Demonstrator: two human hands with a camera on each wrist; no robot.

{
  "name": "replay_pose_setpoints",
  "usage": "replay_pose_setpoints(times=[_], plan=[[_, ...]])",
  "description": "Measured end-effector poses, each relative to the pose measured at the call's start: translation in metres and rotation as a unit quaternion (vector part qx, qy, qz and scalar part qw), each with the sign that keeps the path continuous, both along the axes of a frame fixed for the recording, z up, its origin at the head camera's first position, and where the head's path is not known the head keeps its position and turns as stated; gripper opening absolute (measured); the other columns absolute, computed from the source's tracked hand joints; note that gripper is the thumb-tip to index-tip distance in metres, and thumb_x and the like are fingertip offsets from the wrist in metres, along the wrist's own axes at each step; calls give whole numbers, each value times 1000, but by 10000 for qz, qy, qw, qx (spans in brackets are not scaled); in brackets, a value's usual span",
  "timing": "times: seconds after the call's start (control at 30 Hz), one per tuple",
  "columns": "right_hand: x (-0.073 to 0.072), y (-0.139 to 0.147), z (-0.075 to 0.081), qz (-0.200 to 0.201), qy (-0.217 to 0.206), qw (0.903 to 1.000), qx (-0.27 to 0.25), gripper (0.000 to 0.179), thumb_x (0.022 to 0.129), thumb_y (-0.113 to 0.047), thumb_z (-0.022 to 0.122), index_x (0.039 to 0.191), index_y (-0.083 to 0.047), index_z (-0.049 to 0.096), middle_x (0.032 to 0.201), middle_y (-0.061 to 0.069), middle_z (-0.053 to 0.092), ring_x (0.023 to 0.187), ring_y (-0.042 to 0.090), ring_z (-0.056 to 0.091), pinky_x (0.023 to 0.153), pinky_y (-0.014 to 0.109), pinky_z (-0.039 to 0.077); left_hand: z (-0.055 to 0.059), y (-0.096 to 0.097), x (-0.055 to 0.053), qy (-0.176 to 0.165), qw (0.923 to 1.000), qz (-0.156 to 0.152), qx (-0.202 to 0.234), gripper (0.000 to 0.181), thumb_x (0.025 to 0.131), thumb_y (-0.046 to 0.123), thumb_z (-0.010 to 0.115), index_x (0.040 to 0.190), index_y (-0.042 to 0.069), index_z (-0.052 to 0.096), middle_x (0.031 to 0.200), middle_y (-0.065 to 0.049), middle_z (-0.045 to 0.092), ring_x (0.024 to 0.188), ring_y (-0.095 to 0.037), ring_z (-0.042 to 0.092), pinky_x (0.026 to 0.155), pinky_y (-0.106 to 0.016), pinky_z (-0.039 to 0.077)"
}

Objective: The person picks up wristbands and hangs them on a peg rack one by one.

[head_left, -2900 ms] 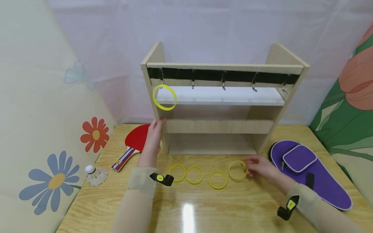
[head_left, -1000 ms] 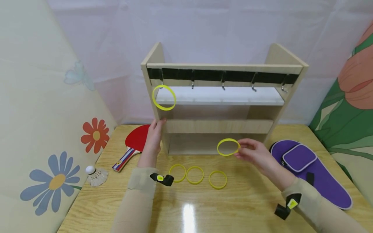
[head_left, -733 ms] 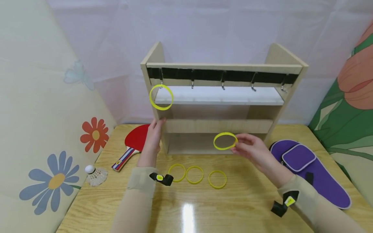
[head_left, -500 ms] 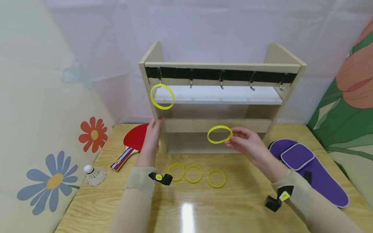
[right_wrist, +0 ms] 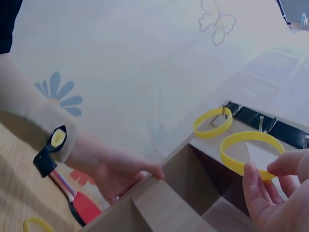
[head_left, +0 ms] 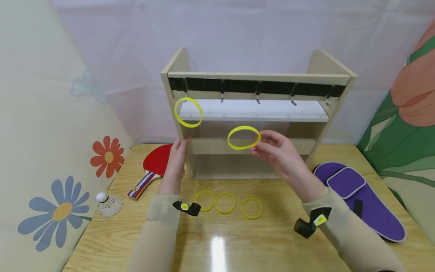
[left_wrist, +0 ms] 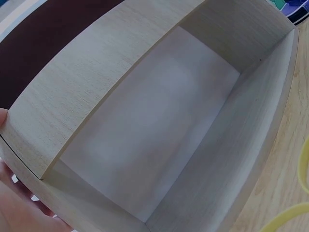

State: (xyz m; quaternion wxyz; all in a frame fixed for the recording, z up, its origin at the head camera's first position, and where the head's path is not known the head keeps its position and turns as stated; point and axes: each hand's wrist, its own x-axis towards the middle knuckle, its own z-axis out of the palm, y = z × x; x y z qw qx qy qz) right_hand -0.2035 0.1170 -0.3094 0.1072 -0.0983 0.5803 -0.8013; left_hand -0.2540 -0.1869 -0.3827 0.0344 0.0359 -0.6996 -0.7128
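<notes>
Lifted from the table [head_left: 255,241] at the lower right of the head view, the held ring [head_left: 239,147] has risen to near the centre of the frame; the right hand [head_left: 282,153] pinches its right end between thumb and fingers, keeping it tilted in front of the rack [head_left: 210,146], below the row of hooks and apart from them; the left hand [head_left: 176,158] has stayed left of centre, thumb and fingers gripping the edge of the rack's left side panel. One yellow ring [head_left: 192,125] hangs from the leftmost hook [head_left: 185,87]; judged so, one of five is hung, one is in hand, and three loose rings [head_left: 225,212] are left at lower centre, while the other four hooks [head_left: 222,97] bear nothing. Among containers, the rack's lower compartment [left_wrist: 159,106], filling most of the left-wrist view, shows only bare boards and a pale back panel; the purple case [head_left: 374,211] at lower right has a pocket [head_left: 346,183], but what either holds cannot be told; a red paddle [head_left: 157,160] and a shuttlecock [head_left: 109,204] lie at lower left, outside the rack.
</notes>
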Motion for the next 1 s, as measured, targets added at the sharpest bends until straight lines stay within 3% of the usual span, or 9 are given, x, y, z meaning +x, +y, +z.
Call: replay_pose_setpoints(times=[0.33, 0.5, 0.8, 1.0], plan=[[-3, -22, 21, -46, 245, 9992, -303, 30, 97, 4, 54, 127, 3, 52, 100, 6, 63, 85, 13, 70, 81, 25, 58, 1, 1, -1, -8, 10000, -3, -9, 49, 101, 37, 42, 147, 21, 39, 137, -11, 45, 126, -28, 41, 111, -59, 32], [-5, -33, 29, -153, 115, 9983, -557, 41, 97, 7, 51, 137, 9, 43, 101, 7, 61, 84, 13, 70, 81, 24, 58, 0, -1, -1, -92, 9999, 0, -96, 52, 101, 38, 42, 150, 25, 36, 144, -12, 41, 133, -30, 37, 112, -61, 29], [-8, -49, 38, -281, -14, 9959, -860, 37, 96, 7, 51, 134, 3, 48, 109, 10, 58, 87, 13, 68, 83, 23, 57, 0, -2, -1, -59, 9999, -52, -100, 53, 101, 37, 42, 152, 27, 34, 147, -12, 39, 136, -31, 34, 114, -62, 26], [-12, -57, 43, -515, -150, 9904, -1272, 41, 96, 7, 51, 137, 5, 43, 105, 11, 59, 85, 14, 68, 82, 22, 57, 0, -2, -1, -47, 10000, -38, -44, 52, 100, 38, 42, 151, 25, 36, 145, -14, 41, 133, -32, 37, 113, -62, 28]])
